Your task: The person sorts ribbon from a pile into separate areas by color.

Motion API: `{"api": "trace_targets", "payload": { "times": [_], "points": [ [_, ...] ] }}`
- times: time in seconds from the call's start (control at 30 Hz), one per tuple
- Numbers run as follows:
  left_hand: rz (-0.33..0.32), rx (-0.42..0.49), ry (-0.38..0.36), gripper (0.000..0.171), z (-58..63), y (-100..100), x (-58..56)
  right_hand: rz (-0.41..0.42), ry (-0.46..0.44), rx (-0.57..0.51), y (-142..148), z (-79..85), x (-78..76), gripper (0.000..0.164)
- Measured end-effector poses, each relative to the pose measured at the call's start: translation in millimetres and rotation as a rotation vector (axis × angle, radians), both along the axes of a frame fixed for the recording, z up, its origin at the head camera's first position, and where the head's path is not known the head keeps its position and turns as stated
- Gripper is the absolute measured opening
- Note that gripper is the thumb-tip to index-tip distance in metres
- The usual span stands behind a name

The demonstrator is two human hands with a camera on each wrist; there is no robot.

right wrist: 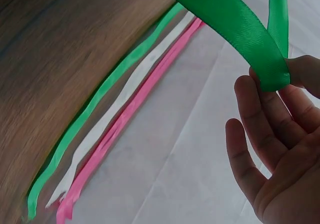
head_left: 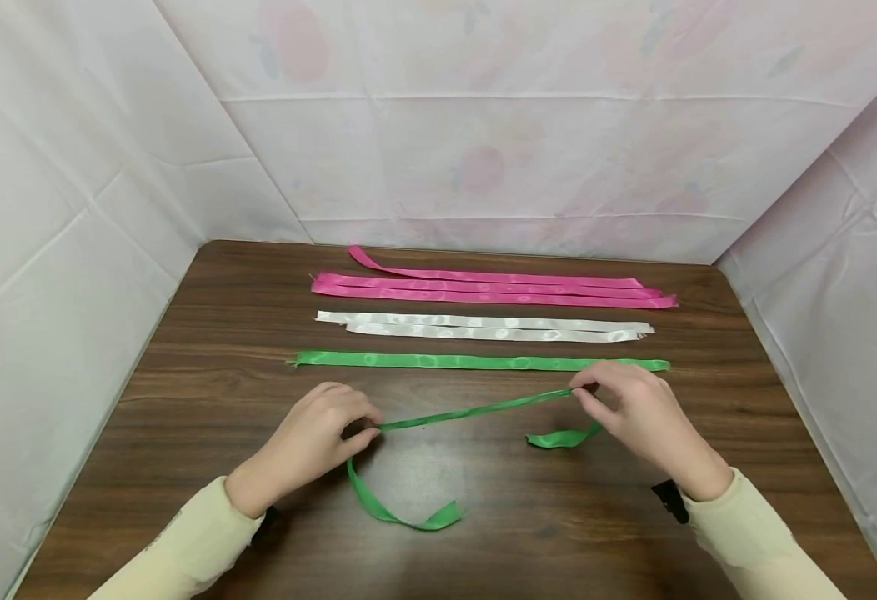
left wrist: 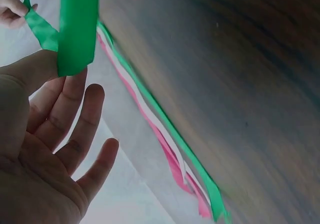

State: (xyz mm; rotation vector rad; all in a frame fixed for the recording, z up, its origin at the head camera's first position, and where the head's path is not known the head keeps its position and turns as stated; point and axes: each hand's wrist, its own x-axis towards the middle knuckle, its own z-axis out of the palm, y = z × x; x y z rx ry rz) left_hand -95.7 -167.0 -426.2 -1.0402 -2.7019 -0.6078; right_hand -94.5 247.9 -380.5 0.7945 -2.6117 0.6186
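Note:
A green ribbon (head_left: 476, 411) stretches between the two hands above the table. My left hand (head_left: 317, 433) pinches it between thumb and fingers, and a loose tail curls down to the right below that hand. With thumb and forefinger my right hand (head_left: 637, 412) pinches the other side, a shorter tail hanging under it. In the left wrist view the ribbon (left wrist: 77, 29) folds over at the thumb while the other fingers spread out. The right wrist view shows the ribbon (right wrist: 272, 67) looped at the right hand's thumb and fingertips.
Beyond the hands lies a second green ribbon (head_left: 438, 361), flat and straight. Farther back are white ribbons (head_left: 483, 327) side by side, then several pink ribbons (head_left: 483, 292), one with a raised left end. White cloth (head_left: 483, 158) stands behind the wooden table (head_left: 206, 358) and along both sides.

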Motion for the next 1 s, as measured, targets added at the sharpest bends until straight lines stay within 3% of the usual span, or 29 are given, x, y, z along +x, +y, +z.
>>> {"api": "trace_targets", "payload": {
  "times": [0.33, 0.53, 0.7, 1.0],
  "points": [
    [0.057, 0.048, 0.052, 0.022, 8.2, -19, -6.6, -0.119, 0.0, 0.032, 26, 4.9, 0.0, 0.027],
    [0.089, 0.113, 0.068, 0.022, 19.6, -32, -11.0, -0.176, -0.012, 0.014, 40, 8.9, 1.5, 0.028],
    [0.123, 0.156, 0.035, 0.023, 23.5, -44, -15.3, -0.215, -0.023, 0.004, 50, 12.2, 2.6, 0.029],
    [0.213, 0.193, -0.045, 0.02, 14.3, -64, -22.1, -0.265, -0.035, -0.03, 64, 9.4, 3.1, 0.026]
  ]
}}
